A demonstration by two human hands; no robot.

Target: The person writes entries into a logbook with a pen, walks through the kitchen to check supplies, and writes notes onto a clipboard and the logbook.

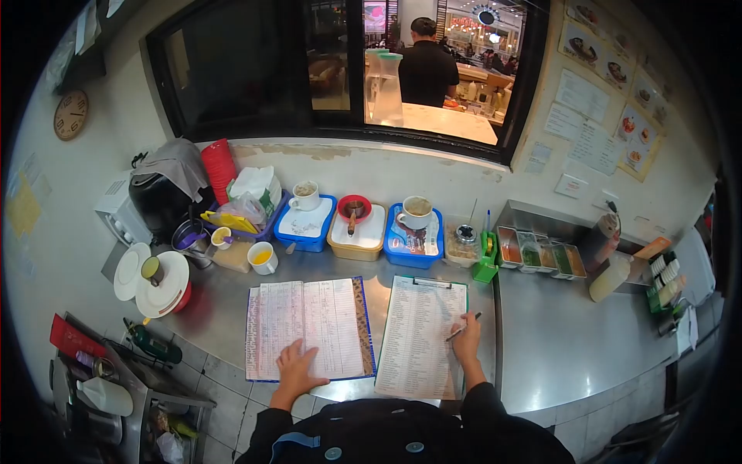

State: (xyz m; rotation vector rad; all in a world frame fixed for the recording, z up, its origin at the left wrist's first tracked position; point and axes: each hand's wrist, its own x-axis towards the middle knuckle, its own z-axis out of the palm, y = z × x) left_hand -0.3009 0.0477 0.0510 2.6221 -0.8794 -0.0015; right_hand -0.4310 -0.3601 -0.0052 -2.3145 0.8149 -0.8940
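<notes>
My left hand (297, 370) rests with fingers spread on the lower part of an open ledger (332, 325), whose ruled pages carry handwriting. To its right lies a clipboard (414, 340) holding a long printed list under its top clip. A dark pen (464, 326) is held in my right hand (467, 340), over the right side of the list. Whether the tip touches the paper is too small to tell.
Behind the papers stand blue tubs (306, 228), a yellowish tub (358, 236) and a green tape dispenser (486, 259). A cup of yellow liquid (263, 258) and stacked plates (162, 284) are to the left. Condiment trays (541, 255) and squeeze bottles (610, 280) stand right. Beyond the window is a person (427, 66).
</notes>
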